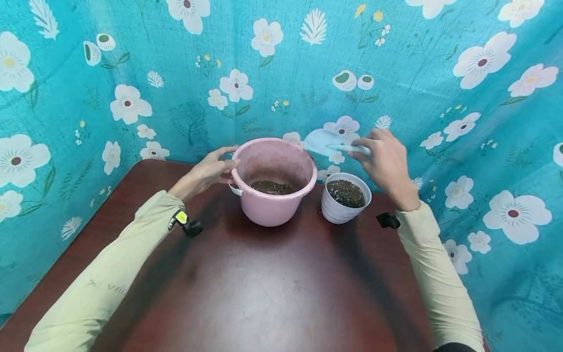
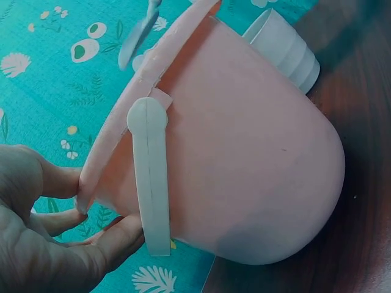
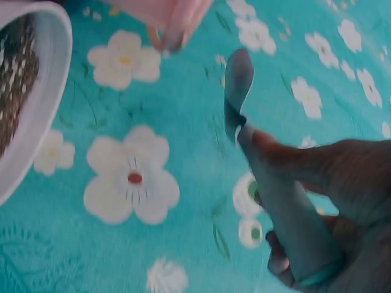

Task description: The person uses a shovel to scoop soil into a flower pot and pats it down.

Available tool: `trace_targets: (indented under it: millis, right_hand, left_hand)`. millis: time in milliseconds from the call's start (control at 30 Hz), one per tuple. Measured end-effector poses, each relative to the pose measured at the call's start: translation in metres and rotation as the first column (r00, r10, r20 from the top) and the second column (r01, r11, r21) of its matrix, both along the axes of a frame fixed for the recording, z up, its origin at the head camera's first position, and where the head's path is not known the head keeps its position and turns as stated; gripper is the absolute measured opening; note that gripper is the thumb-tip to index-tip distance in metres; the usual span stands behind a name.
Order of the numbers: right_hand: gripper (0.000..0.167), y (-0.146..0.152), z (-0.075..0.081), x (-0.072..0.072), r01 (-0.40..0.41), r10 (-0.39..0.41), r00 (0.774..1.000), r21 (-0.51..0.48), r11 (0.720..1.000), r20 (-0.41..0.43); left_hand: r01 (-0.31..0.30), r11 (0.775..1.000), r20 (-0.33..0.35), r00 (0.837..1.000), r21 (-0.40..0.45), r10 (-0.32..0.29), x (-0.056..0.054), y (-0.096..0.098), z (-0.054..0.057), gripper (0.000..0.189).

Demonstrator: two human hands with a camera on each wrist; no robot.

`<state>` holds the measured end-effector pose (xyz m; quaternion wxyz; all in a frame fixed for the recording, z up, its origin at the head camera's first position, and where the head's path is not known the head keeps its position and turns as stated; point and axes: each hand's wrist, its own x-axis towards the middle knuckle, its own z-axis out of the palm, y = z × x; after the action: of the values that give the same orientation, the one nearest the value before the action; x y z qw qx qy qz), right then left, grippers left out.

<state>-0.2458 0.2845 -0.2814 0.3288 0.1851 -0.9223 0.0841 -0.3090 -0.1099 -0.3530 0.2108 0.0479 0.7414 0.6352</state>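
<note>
A pink bucket [image 1: 272,208] with dark soil in its bottom stands on the table. My left hand [image 1: 210,171] grips its rim at the left side, the thumb over the edge and fingers below, beside the white handle [image 2: 151,177]. My right hand [image 1: 387,161] holds a light blue trowel [image 1: 323,143] by its handle, in the air above and behind a white pot [image 1: 340,212]. The trowel's blade points left toward the bucket's right rim. Soil [image 1: 346,193] nearly fills the white pot, which stands right of the bucket.
The dark reddish-brown table [image 1: 264,288] stretches toward me in front of both containers. A turquoise flowered curtain [image 1: 281,88] hangs close behind the bucket and along both sides.
</note>
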Motion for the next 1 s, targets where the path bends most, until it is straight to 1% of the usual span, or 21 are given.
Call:
trace_targets:
  millis: [100,200,267,333,433,567,600,633,667,700,733,767,833,867,900,1000]
  right_hand:
    - [0.020,-0.016,-0.004,-0.011,-0.100,0.099,0.995,0.043,0.994,0.023]
    - [0.021,-0.029,-0.009,-0.021,-0.229,0.228,0.973,0.042,0.972,0.036]
    - [0.021,-0.033,-0.012,-0.025,-0.289,0.288,0.957,0.026,0.957,0.039]
    - [0.023,-0.035,-0.014,-0.027,-0.327,0.327,0.944,0.003,0.945,0.042]
    - [0.023,-0.032,-0.016,-0.028,-0.323,0.323,0.946,-0.008,0.946,0.040]
    - [0.022,-0.024,-0.019,-0.025,-0.280,0.280,0.958,-0.009,0.960,0.064]
    - [0.022,-0.021,-0.021,-0.025,-0.266,0.266,0.961,-0.008,0.964,0.071]
    - [0.022,-0.018,-0.022,-0.024,-0.254,0.254,0.964,-0.008,0.967,0.078]
    - [0.023,-0.015,-0.023,-0.024,-0.243,0.243,0.966,-0.009,0.970,0.087]
    - [0.024,-0.012,-0.024,-0.024,-0.236,0.237,0.967,-0.013,0.972,0.092]
    - [0.026,-0.009,-0.025,-0.025,-0.232,0.233,0.968,-0.018,0.972,0.096]
    - [0.029,-0.006,-0.026,-0.025,-0.230,0.231,0.968,-0.025,0.973,0.099]
    - [0.034,0.000,-0.027,-0.025,-0.231,0.235,0.967,-0.053,0.972,0.102]
    - [0.037,0.004,-0.028,-0.026,-0.232,0.238,0.966,-0.069,0.970,0.101]
    - [0.040,0.007,-0.029,-0.026,-0.232,0.240,0.965,-0.085,0.969,0.103]
    - [0.049,0.018,-0.033,-0.025,-0.228,0.241,0.962,-0.111,0.967,0.126]
  left_hand:
    - [-0.012,1.000,0.002,1.000,0.008,0.012,-0.001,0.001,0.002,0.066]
    - [-0.017,1.000,-0.002,1.000,0.011,0.017,-0.001,0.002,0.004,0.066]
    - [-0.012,1.000,-0.002,1.000,0.018,0.012,-0.001,0.002,0.004,0.066]
    - [-0.009,1.000,0.002,1.000,0.025,0.009,0.000,0.003,0.004,0.066]
    - [-0.016,1.000,0.005,1.000,0.026,0.015,0.000,0.004,0.005,0.066]
    - [-0.021,1.000,-0.009,1.000,0.018,0.021,-0.001,0.004,0.005,0.065]
    - [-0.022,1.000,-0.026,0.999,0.018,0.022,0.000,0.004,0.005,0.064]
    - [-0.023,1.000,-0.059,0.998,0.005,0.024,0.000,0.004,0.004,0.064]
    - [-0.027,1.000,-0.107,0.994,-0.013,0.025,0.000,0.005,0.004,0.063]
    - [-0.032,0.999,-0.167,0.986,-0.042,0.024,0.001,0.005,0.003,0.063]
    - [-0.039,0.997,-0.230,0.973,-0.072,0.021,0.001,0.005,0.002,0.064]
    - [-0.054,0.993,-0.296,0.955,-0.104,0.021,0.002,0.005,0.001,0.064]
    - [-0.091,0.984,-0.411,0.912,-0.153,0.020,0.003,0.004,-0.001,0.067]
    - [-0.102,0.982,-0.447,0.894,-0.160,0.020,0.002,0.003,-0.003,0.069]
    - [-0.108,0.980,-0.471,0.882,-0.166,0.018,0.002,0.002,-0.005,0.071]
    - [-0.116,0.981,-0.496,0.868,-0.159,0.022,0.000,-0.002,-0.011,0.073]
